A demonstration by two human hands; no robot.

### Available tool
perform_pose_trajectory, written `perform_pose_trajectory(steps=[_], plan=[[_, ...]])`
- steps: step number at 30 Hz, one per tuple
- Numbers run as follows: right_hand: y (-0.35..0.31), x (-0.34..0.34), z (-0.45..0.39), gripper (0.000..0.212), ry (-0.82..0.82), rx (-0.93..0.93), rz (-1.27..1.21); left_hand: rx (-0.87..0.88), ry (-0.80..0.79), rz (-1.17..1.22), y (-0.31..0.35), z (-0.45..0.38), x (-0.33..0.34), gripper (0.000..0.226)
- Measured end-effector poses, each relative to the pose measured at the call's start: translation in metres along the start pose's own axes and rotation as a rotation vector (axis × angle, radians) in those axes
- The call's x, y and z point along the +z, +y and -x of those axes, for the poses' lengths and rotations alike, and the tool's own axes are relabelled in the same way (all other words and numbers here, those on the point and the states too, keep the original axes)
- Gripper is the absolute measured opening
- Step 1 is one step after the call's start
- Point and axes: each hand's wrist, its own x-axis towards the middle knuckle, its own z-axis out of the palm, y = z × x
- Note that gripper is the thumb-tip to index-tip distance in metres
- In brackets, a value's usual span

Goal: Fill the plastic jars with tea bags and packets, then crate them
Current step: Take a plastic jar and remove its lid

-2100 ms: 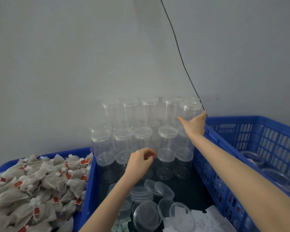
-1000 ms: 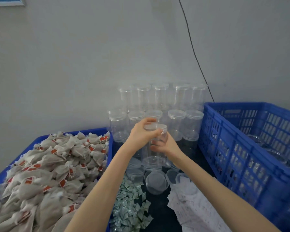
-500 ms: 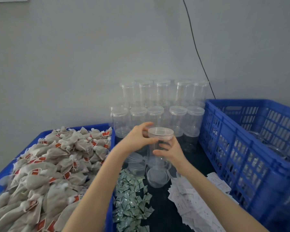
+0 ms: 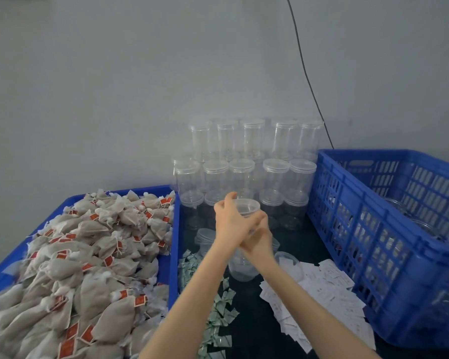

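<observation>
On the right stands the blue crate (image 4: 373,229), its slatted wall showing clear jars already inside, near enough to load. Left, a blue tray (image 4: 175,229) heaps tea bags (image 4: 83,255) with red tags within easy reach; no writing is legible. Stacked empty jars (image 4: 246,174) wait against the wall. Green packets (image 4: 218,314) and white slips (image 4: 322,294) lie on the dark table. Centre, the right hand (image 4: 259,242) grips the jar (image 4: 244,265) while the left hand (image 4: 231,224) curls round its lid (image 4: 246,206), probably unscrewing it for filling.
</observation>
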Motion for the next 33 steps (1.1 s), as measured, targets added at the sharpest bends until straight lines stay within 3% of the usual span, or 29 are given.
perform_pose_trajectory(steps=[4,8,10,13,16,18,20,23,25,28,30,33], plan=[[-0.010,-0.035,-0.007,0.077,-0.247,0.112,-0.197,0.055,-0.397,0.099,-0.006,-0.013,-0.049,0.078],[-0.022,-0.061,-0.005,0.084,-0.659,0.152,-0.205,0.054,-0.557,0.180,-0.011,-0.016,-0.068,0.066],[-0.023,-0.058,-0.002,0.076,-0.740,0.168,-0.235,0.033,-0.624,0.293,-0.012,-0.015,-0.063,0.061],[-0.016,-0.037,-0.001,0.069,-0.502,0.129,-0.137,0.023,-0.484,0.281,-0.014,-0.014,-0.046,0.057],[-0.010,-0.014,0.001,0.066,-0.091,0.066,0.253,-0.069,-0.061,0.042,-0.011,-0.004,-0.012,0.076],[-0.001,-0.006,0.003,0.055,0.020,0.070,0.237,-0.074,0.097,-0.115,-0.009,0.005,0.006,0.082],[0.006,-0.011,0.002,0.051,-0.047,0.071,0.125,-0.068,0.076,-0.201,-0.008,0.003,0.005,0.086],[-0.001,-0.033,0.000,0.068,-0.247,0.106,-0.123,-0.059,-0.254,0.051,-0.011,-0.009,-0.027,0.089],[-0.008,-0.045,0.002,0.081,-0.427,0.112,-0.157,-0.032,-0.453,0.189,-0.014,-0.009,-0.048,0.081],[-0.009,-0.049,0.005,0.078,-0.609,0.114,-0.136,-0.012,-0.625,0.230,-0.019,-0.010,-0.059,0.073],[-0.004,-0.040,0.006,0.078,-0.554,0.132,-0.124,0.009,-0.582,0.219,-0.021,-0.009,-0.053,0.065],[0.007,-0.017,0.008,0.077,-0.286,0.089,0.008,-0.051,-0.229,0.121,-0.022,-0.006,-0.028,0.066]])
